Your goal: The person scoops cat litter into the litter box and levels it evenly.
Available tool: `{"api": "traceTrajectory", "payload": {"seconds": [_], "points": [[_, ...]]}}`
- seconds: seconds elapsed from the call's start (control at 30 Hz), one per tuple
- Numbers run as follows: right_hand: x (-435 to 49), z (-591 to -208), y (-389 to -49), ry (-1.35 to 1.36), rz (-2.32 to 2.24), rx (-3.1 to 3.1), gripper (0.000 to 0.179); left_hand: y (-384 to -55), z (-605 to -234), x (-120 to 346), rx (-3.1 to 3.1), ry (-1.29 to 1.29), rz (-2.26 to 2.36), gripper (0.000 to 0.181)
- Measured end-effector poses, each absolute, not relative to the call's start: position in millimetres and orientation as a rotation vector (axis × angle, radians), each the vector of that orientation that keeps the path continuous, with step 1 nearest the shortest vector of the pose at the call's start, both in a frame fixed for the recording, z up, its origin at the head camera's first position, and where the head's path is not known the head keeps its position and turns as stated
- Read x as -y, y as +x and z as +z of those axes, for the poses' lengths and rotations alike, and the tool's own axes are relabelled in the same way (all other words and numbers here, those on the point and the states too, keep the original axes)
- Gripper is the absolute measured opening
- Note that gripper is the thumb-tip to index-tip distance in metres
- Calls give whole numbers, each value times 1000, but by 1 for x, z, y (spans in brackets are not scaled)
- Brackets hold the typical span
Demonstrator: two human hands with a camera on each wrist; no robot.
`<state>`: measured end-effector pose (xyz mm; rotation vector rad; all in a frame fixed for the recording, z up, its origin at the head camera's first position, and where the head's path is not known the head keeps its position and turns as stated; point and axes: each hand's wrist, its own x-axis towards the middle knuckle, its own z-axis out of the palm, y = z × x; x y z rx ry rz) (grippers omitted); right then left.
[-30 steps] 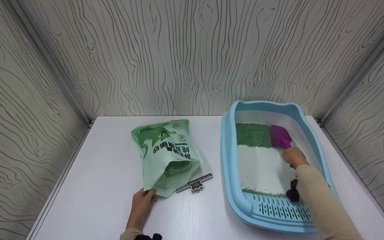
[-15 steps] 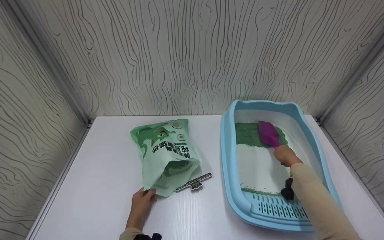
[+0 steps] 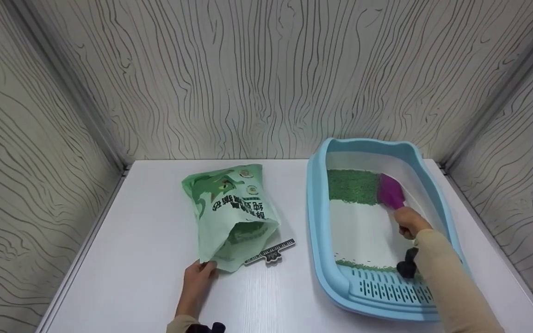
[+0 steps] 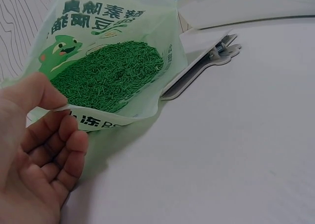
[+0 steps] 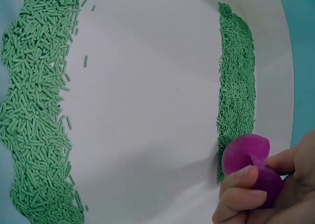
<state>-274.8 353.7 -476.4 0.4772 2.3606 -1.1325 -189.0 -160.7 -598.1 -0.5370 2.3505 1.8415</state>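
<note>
My right hand (image 3: 411, 221) grips the handle of a purple scoop (image 3: 390, 191) inside a blue litter box (image 3: 315, 217). The scoop's blade meets the right end of a band of green pellet litter (image 3: 352, 186) along the box's far end; in the right wrist view the scoop (image 5: 244, 153) overlaps that band's lower end. With thumb and forefinger, my left hand (image 3: 195, 280) pinches the lip of a pale green cat litter bag (image 3: 229, 208). The bag lies on the table with its mouth gaping towards me. Green pellets (image 4: 115, 71) show inside it in the left wrist view.
A long-jawed clip (image 3: 271, 253) lies on the white table (image 3: 151, 222) beside the bag's mouth. A slotted step (image 3: 387, 286) forms the near end of the box, with a thin strip of pellets (image 5: 37, 106) along it. Wood-patterned walls (image 3: 257, 78) stand behind and on both sides.
The scoop first went left over the far litter band, then came back right to the band's right end. My left hand and the bag have stayed in place.
</note>
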Motion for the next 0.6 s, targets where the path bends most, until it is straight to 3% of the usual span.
{"api": "traceTrajectory", "payload": {"seconds": [0.6], "points": [[-334, -484, -282, 478, -1033, -2418, 25, -190, -597, 161, -2365, -549, 1814, 27]]}}
